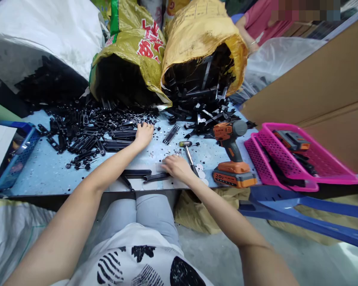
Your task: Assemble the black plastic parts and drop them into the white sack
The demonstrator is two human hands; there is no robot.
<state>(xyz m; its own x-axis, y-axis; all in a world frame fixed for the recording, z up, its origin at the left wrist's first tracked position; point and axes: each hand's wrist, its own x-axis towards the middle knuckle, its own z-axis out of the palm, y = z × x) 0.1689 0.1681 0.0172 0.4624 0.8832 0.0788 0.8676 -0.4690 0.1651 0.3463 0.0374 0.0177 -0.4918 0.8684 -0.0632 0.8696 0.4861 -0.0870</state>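
My left hand (144, 134) reaches to the near edge of a heap of small black parts (116, 119), fingers bent down and closed, their tips hidden. Beside it lie stacked long black strips (119, 141). My right hand (175, 166) is low over the table's front, its fingers curled and smeared by motion; whether they hold anything is unclear. Just below its fingertips is a dark wrench-like tool (155, 177), next to a long black bar (136, 172). A hammer (189, 153) with a yellowish head lies right of that hand. Another slotted black part (171, 134) lies between the hands and the sacks.
An orange cordless driver (231, 155) stands upright on its battery. Pink baskets (286, 167) at right hold a battery and black parts. Open sacks (197, 35) spill parts at the back. A blue basket (25, 153) is left, a cardboard sheet (310, 87) right. Another person's arm (246, 33) shows behind.
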